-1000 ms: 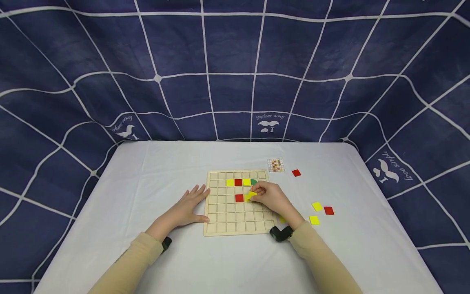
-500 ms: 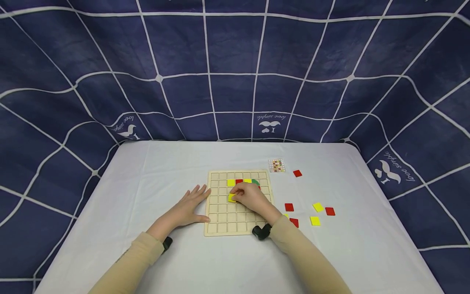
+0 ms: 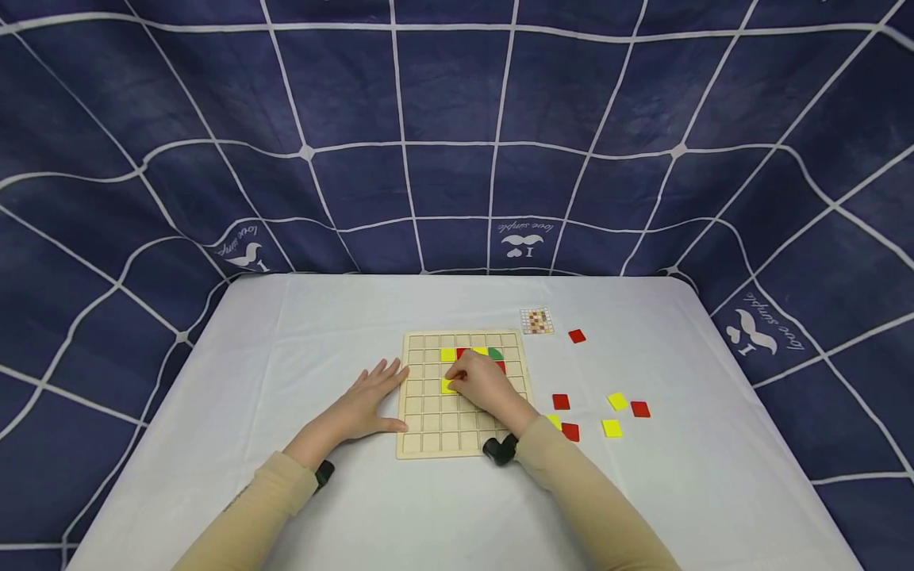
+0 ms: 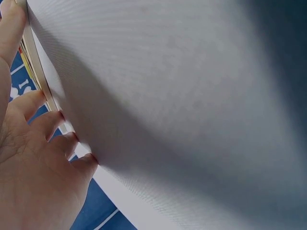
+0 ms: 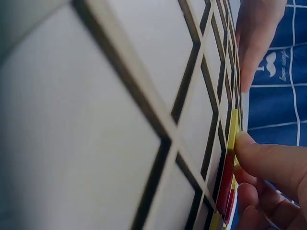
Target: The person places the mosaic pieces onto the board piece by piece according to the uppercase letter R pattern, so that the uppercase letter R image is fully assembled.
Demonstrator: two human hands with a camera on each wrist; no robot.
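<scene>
A wooden grid board [image 3: 432, 442] lies on the table. My left hand [image 3: 366, 403] rests with spread fingers along its left edge, fingertips against the rim. Over the board's middle, my right hand [image 3: 484, 382] pinches a square yellow tile [image 3: 447, 387] at a cell left of a red tile [image 5: 224, 182], which the hand hides from the head view. The thumb [image 5: 259, 155] presses on the yellow tile in the right wrist view. Farther up the board, a row holds a yellow tile [image 3: 447, 354], partly covered red and yellow ones, and a green rounded piece [image 3: 496, 354].
Loose red tiles [image 3: 561, 402] and yellow tiles [image 3: 612, 428] lie right of the board. A small printed pattern card [image 3: 537, 320] is by its far right corner, with another red tile [image 3: 577, 336] beside it. A blue checked curtain [image 3: 457, 182] surrounds the table.
My right hand has moved left across the board with the yellow tile and lowered it to a cell. Loose tiles right of the board have come into view. The left hand has stayed put.
</scene>
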